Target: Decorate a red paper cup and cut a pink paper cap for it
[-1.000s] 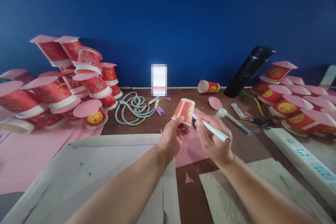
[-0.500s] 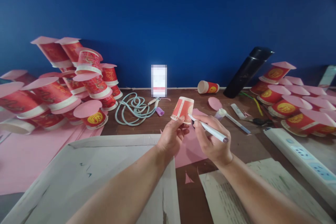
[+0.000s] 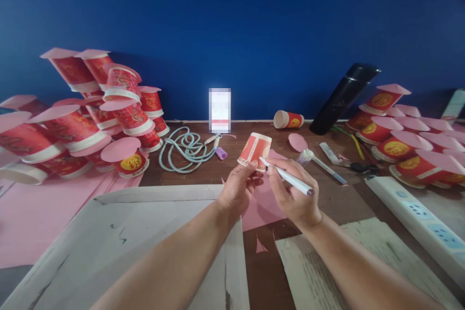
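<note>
1. Head view: the left hand (image 3: 235, 191) grasps a red paper cup (image 3: 257, 147) near its lower edge, thumb on the side facing the camera.
2. The right hand (image 3: 300, 203) grips a white pen (image 3: 290, 178), its tip at the cup's lower right; whether they touch is too small to tell.
3. That cup is held tilted above the brown table (image 3: 250, 276), with a pink sheet (image 3: 261, 206) between the forearms.
4. Pink-topped cups (image 3: 78, 128) are piled at left.
5. A black bottle (image 3: 343, 101) leans against the blue wall (image 3: 232, 24).
</note>
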`<state>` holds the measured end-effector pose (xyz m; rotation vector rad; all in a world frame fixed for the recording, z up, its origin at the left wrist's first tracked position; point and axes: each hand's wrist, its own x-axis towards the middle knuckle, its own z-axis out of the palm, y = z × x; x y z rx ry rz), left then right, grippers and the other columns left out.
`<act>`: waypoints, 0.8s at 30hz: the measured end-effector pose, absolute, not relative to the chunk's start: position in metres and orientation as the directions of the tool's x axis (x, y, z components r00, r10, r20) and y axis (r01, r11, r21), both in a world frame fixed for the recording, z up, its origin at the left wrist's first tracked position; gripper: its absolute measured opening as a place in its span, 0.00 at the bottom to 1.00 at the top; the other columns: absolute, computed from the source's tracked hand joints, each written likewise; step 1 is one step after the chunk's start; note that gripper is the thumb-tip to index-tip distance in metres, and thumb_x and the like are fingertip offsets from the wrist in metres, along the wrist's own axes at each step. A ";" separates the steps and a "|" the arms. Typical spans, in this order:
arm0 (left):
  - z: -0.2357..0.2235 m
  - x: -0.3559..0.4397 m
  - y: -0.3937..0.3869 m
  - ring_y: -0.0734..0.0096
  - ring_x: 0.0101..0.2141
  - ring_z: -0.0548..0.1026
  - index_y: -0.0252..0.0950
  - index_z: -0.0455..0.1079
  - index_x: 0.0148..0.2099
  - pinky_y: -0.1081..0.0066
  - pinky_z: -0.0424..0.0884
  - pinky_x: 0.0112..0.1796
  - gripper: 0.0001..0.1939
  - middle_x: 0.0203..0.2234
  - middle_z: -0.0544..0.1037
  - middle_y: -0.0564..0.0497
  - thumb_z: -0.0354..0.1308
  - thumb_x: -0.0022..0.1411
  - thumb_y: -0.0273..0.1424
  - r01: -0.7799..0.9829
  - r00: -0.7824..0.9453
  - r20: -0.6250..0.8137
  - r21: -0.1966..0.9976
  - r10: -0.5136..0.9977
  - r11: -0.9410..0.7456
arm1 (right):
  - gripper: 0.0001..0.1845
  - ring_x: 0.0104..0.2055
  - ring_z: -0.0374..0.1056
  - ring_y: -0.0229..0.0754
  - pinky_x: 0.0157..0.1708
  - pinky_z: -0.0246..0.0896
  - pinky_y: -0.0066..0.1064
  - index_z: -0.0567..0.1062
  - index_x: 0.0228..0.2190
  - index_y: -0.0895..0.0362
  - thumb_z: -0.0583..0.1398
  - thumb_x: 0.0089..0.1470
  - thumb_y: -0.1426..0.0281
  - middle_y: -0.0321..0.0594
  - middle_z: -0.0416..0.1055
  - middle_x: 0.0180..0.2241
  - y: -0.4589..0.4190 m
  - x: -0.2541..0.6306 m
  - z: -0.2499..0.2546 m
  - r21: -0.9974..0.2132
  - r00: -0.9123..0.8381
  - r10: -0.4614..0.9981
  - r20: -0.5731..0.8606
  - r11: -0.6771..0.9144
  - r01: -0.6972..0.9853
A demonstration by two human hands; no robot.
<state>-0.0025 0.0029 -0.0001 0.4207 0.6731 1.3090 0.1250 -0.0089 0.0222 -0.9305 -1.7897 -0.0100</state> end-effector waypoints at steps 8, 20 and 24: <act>0.000 -0.002 0.002 0.77 0.27 0.71 0.32 0.74 0.33 0.74 0.65 0.31 0.14 0.25 0.75 0.52 0.70 0.46 0.35 -0.735 0.124 -0.206 0.638 0.971 0.229 | 0.12 0.37 0.74 0.40 0.40 0.70 0.33 0.76 0.42 0.56 0.60 0.55 0.76 0.41 0.78 0.37 -0.008 0.125 0.022 -0.409 -0.129 0.576 0.807 0.703 0.582; -0.001 -0.002 0.003 0.77 0.27 0.70 0.32 0.74 0.33 0.73 0.65 0.31 0.13 0.25 0.75 0.52 0.70 0.47 0.34 -0.733 0.120 -0.200 0.643 0.972 0.223 | 0.10 0.37 0.75 0.41 0.40 0.71 0.34 0.75 0.41 0.55 0.59 0.56 0.75 0.41 0.78 0.37 -0.008 0.125 0.022 -0.403 -0.138 0.585 0.799 0.691 0.600; -0.002 -0.002 0.002 0.77 0.26 0.70 0.31 0.74 0.33 0.73 0.65 0.31 0.13 0.25 0.75 0.52 0.70 0.47 0.34 -0.735 0.119 -0.192 0.643 0.974 0.217 | 0.10 0.37 0.75 0.41 0.40 0.71 0.34 0.75 0.41 0.56 0.60 0.56 0.75 0.41 0.78 0.36 -0.008 0.125 0.022 -0.400 -0.130 0.581 0.803 0.688 0.605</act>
